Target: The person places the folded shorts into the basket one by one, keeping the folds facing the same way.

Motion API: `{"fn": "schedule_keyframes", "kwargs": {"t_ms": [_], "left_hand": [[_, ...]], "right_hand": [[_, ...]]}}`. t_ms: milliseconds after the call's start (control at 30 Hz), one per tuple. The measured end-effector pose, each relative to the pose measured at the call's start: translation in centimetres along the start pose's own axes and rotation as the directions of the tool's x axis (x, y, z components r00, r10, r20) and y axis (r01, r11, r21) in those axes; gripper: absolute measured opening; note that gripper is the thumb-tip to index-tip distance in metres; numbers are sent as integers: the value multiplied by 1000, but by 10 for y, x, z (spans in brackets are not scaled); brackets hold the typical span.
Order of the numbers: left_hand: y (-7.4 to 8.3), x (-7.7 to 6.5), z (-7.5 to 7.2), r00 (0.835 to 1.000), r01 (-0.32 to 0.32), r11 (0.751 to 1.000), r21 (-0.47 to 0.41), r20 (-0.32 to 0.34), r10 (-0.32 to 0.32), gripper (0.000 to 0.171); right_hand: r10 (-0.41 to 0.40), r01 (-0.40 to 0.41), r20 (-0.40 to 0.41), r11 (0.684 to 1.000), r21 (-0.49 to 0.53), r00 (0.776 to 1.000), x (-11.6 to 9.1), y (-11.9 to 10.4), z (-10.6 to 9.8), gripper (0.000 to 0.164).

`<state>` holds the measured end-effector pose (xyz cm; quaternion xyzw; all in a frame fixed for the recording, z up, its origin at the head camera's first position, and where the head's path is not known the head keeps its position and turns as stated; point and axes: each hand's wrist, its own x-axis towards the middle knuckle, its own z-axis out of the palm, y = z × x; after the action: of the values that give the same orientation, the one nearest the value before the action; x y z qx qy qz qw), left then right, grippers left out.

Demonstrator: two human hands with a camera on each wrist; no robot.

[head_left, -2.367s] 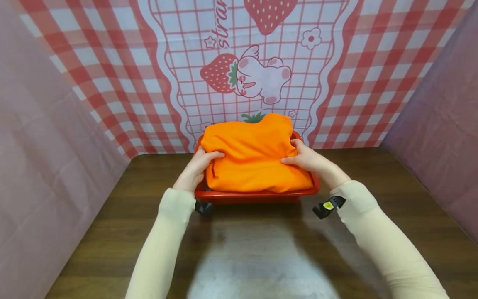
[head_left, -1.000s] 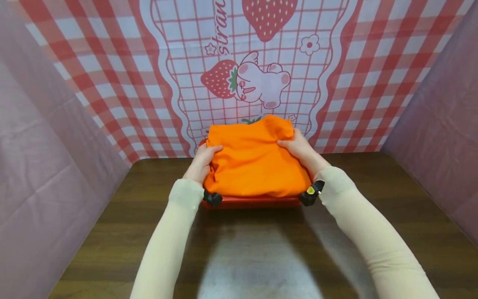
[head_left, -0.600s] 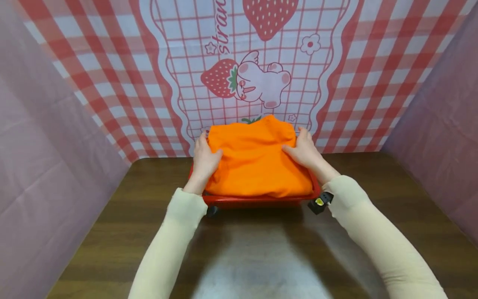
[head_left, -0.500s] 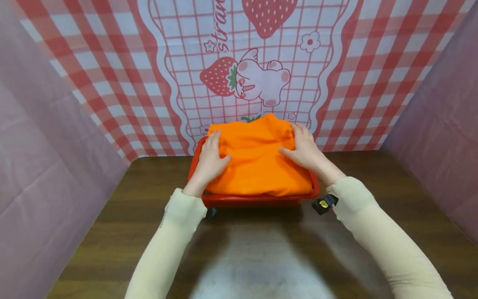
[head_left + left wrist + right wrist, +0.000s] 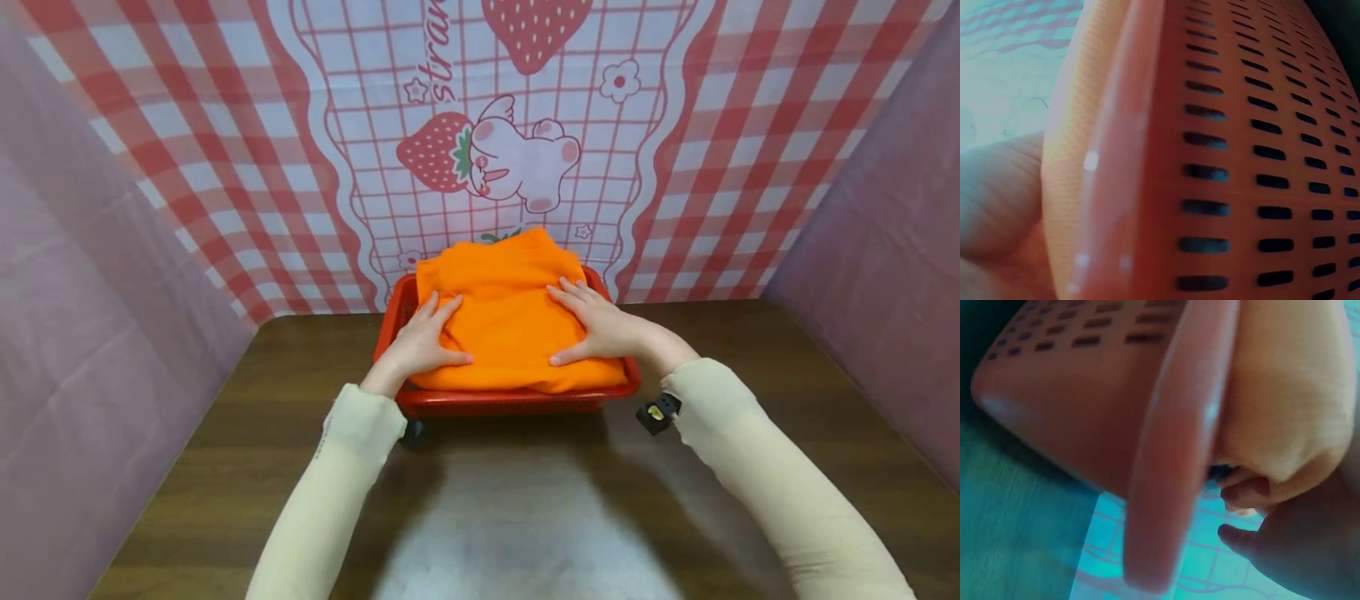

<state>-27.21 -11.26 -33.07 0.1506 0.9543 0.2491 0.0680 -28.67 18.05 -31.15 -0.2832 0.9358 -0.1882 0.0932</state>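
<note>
A folded orange cloth [image 5: 506, 312] fills a red plastic basket [image 5: 517, 400] and stands up above its back rim. My left hand [image 5: 422, 343] lies on the cloth's left part with fingers spread. On the right part, my right hand [image 5: 603, 329] rests with its fingers extended and the thumb apart. In the left wrist view, the slotted basket wall [image 5: 1241, 181] takes up most of the picture, and part of the hand [image 5: 997, 200] shows beside the cloth [image 5: 1079, 112]. The right wrist view has the basket's rim [image 5: 1175, 456], the cloth [image 5: 1285, 394] and the hand [image 5: 1310, 544].
The basket stands on a brown wooden table [image 5: 217, 467], against a red-and-white checked backdrop [image 5: 255, 167] with strawberry prints. Pink cloth walls [image 5: 105, 333] close off both sides. Black wrist cameras, such as the right one [image 5: 657, 414], hang below the cuffs.
Both hands have let go of the cloth's side edges and moved inward onto its top, fingers now spread. The cloth's upper part has shifted slightly; the basket stays in about the same place.
</note>
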Motion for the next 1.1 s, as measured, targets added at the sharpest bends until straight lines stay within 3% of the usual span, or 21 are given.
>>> {"fn": "schedule_keyframes", "kwargs": {"t_ms": [400,567,700,867,1100], "left_hand": [[-6,5,11,998,14,1000,25,54,-15,94],[-4,2,14,999,27,998,50,26,-28,93],[-6,-6,12,999,24,1000,5,42,-24,86],[-11,-20,6,994,-17,998,-66,110,24,76],[-13,-24,4,993,-42,998,-41,110,46,74]], "right_hand": [[84,-99,122,987,123,989,11,13,9,104],[88,-86,54,996,-31,995,10,7,11,101],[93,-95,-21,984,-153,995,-1,-5,14,91],[58,-76,-86,974,-212,995,-17,-10,22,82],[7,-42,-141,967,-249,990,-15,0,28,76]]}}
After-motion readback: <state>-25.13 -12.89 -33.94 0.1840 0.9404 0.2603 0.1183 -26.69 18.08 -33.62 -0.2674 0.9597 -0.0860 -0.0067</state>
